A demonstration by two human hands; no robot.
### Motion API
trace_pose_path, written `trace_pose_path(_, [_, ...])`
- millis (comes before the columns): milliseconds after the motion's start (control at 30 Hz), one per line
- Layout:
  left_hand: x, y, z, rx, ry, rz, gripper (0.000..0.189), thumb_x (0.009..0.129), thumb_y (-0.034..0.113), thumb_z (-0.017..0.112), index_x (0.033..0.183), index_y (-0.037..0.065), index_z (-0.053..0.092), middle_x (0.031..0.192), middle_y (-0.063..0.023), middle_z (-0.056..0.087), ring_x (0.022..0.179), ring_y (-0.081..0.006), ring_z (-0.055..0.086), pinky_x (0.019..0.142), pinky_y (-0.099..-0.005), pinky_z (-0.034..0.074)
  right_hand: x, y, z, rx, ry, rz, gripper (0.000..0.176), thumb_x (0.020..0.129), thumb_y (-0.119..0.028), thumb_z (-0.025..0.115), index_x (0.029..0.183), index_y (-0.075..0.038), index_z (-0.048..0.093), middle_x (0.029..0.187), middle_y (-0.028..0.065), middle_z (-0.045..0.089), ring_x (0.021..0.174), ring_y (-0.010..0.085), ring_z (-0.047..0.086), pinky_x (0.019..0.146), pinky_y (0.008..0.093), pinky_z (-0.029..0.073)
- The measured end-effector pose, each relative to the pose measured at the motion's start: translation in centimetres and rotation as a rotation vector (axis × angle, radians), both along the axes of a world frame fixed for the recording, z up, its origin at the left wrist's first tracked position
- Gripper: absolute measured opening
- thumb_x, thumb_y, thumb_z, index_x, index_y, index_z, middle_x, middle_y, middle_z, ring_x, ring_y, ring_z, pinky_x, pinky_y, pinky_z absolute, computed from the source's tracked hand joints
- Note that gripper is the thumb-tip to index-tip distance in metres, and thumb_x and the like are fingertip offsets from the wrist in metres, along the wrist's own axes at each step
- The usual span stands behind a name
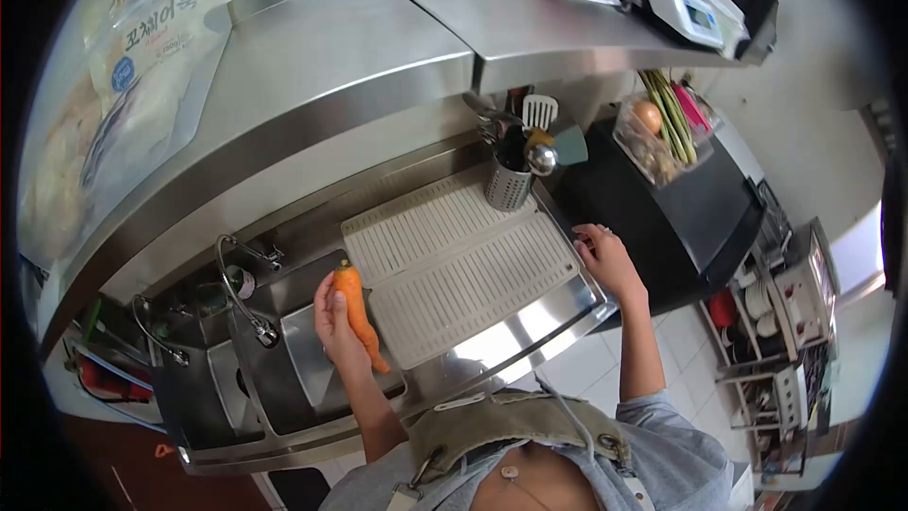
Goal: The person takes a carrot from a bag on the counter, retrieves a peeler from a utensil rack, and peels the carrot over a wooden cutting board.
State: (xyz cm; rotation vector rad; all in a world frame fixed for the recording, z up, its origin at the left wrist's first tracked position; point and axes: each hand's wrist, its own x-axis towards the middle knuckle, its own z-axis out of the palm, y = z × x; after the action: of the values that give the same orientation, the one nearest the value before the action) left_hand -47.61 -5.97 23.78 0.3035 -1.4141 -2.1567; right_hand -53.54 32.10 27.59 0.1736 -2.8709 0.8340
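Observation:
An orange carrot (pixel 354 308) with a greenish top is in my left hand (pixel 337 322), fingers closed along its side. I hold it over the right sink basin, beside the left edge of a beige ribbed drying mat (pixel 473 298). My right hand (pixel 608 260) is at the mat's right end, near the counter's edge, its fingers apart and lightly bent with nothing in them. A perforated metal utensil holder (pixel 508 186) with a slotted spatula (pixel 540 112) and a ladle (pixel 542 160) stands on the mat's back corner.
Two curved faucets (pixel 248 289) rise behind the double sink (pixel 208 407). On the black surface to the right sits a clear bin (pixel 653 151) with an onion and long green vegetables. A steel shelf (pixel 331 47) overhangs the counter, bearing a digital scale (pixel 695 14) and food bags (pixel 142 66).

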Motion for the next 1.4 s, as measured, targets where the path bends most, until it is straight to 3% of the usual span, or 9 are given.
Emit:
trace_pose_path(267, [1.0, -1.7, -1.1, -0.097, -0.151, 0.105, 0.030, 0.093, 0.017, 0.051, 0.117, 0.000, 0.051, 0.111, -0.0071, 0.056, 0.100, -0.0120, 0.054, 0.087, -0.0239, 0.043, -16.4, -4.6, -2.5, 0.126, 0.315, 0.174, 0.023, 0.077, -0.005, 0.055, 0.100, -0.005, 0.058, 0.101, 0.0161, 0.058, 0.085, 0.0354, 0.060, 0.072, 0.0433, 0.049])
trace_pose_path(400, [1.3, -2.5, -1.2, -0.045, -0.115, 0.234, 0.029, 0.093, 0.016, 0.050, 0.117, 0.000, 0.051, 0.108, -0.0070, 0.057, 0.097, -0.0111, 0.056, 0.083, -0.0219, 0.045, -22.1, -5.0, -4.8, 0.208, 0.418, 0.167, 0.023, 0.077, -0.006, 0.055, 0.099, -0.008, 0.061, 0.097, 0.0171, 0.060, 0.080, 0.0352, 0.061, 0.069, 0.0435, 0.050])
trace_pose_path(467, [1.4, -2.6, -0.9, -0.036, -0.086, 0.270, 0.030, 0.091, 0.016, 0.053, 0.115, -0.003, 0.050, 0.110, -0.0101, 0.057, 0.098, -0.0141, 0.056, 0.086, -0.0244, 0.045, -22.6, -4.9, -4.1, 0.202, 0.288, 0.086, 0.021, 0.077, -0.008, 0.056, 0.097, -0.007, 0.063, 0.093, 0.0176, 0.062, 0.082, 0.0346, 0.060, 0.070, 0.0420, 0.048])
trace_pose_path(600, [1.7, -2.6, -1.2, -0.066, -0.098, 0.282, 0.029, 0.091, 0.014, 0.053, 0.115, -0.003, 0.050, 0.110, -0.0104, 0.057, 0.098, -0.0143, 0.056, 0.086, -0.0247, 0.045, -21.5, -3.4, -2.9, 0.146, 0.360, -0.013, 0.018, 0.077, -0.011, 0.056, 0.093, -0.011, 0.065, 0.081, 0.0164, 0.064, 0.073, 0.0354, 0.062, 0.065, 0.0440, 0.050])
trace_pose_path(733, [1.6, -2.5, -1.3, -0.045, -0.100, 0.262, 0.029, 0.091, 0.013, 0.053, 0.114, -0.003, 0.051, 0.109, -0.0102, 0.057, 0.098, -0.0144, 0.056, 0.085, -0.0248, 0.045, -20.5, -2.0, -2.4, 0.160, 0.366, -0.097, 0.020, 0.075, -0.010, 0.057, 0.094, -0.010, 0.063, 0.094, 0.0164, 0.061, 0.081, 0.0347, 0.060, 0.070, 0.0433, 0.049])
trace_pose_path(833, [1.5, -2.0, -0.8, -0.032, -0.100, 0.259, 0.029, 0.091, 0.013, 0.053, 0.114, -0.002, 0.051, 0.109, -0.0101, 0.057, 0.097, -0.0140, 0.056, 0.085, -0.0244, 0.045, -20.6, -0.7, -2.1, 0.212, 0.487, -0.154, 0.032, 0.071, -0.010, 0.061, 0.103, -0.007, 0.058, 0.109, 0.0214, 0.052, 0.097, 0.0377, 0.050, 0.083, 0.0426, 0.045])
trace_pose_path(1067, [2.0, -2.0, -1.1, -0.056, -0.099, 0.226, 0.029, 0.091, 0.013, 0.053, 0.115, -0.002, 0.051, 0.108, -0.0089, 0.058, 0.096, -0.0129, 0.056, 0.083, -0.0234, 0.045, -18.5, 0.3, -2.4, 0.331, 0.495, -0.365, 0.046, 0.071, -0.013, 0.064, 0.113, -0.002, 0.048, 0.109, 0.0259, 0.050, 0.101, 0.0427, 0.048, 0.083, 0.0456, 0.044])
trace_pose_path(1167, [2.2, -2.9, -2.6, -0.058, -0.087, 0.216, 0.028, 0.093, 0.015, 0.051, 0.116, 0.000, 0.051, 0.108, -0.0077, 0.057, 0.094, -0.0117, 0.057, 0.079, -0.0222, 0.047, -19.1, 3.0, -4.1, 0.074, 0.398, -0.194, 0.046, 0.073, -0.011, 0.063, 0.115, -0.003, 0.047, 0.104, 0.0251, 0.053, 0.097, 0.0415, 0.052, 0.083, 0.0453, 0.044])
trace_pose_path(1400, [2.9, -3.1, -1.6, -0.032, -0.056, 0.229, 0.030, 0.091, 0.014, 0.053, 0.116, -0.002, 0.050, 0.109, -0.0090, 0.057, 0.097, -0.0134, 0.056, 0.082, -0.0233, 0.046, -17.4, 2.7, -4.3, 0.057, 0.436, -0.161, 0.039, 0.075, -0.008, 0.061, 0.111, 0.000, 0.050, 0.101, 0.0228, 0.057, 0.098, 0.0384, 0.055, 0.082, 0.0432, 0.045])
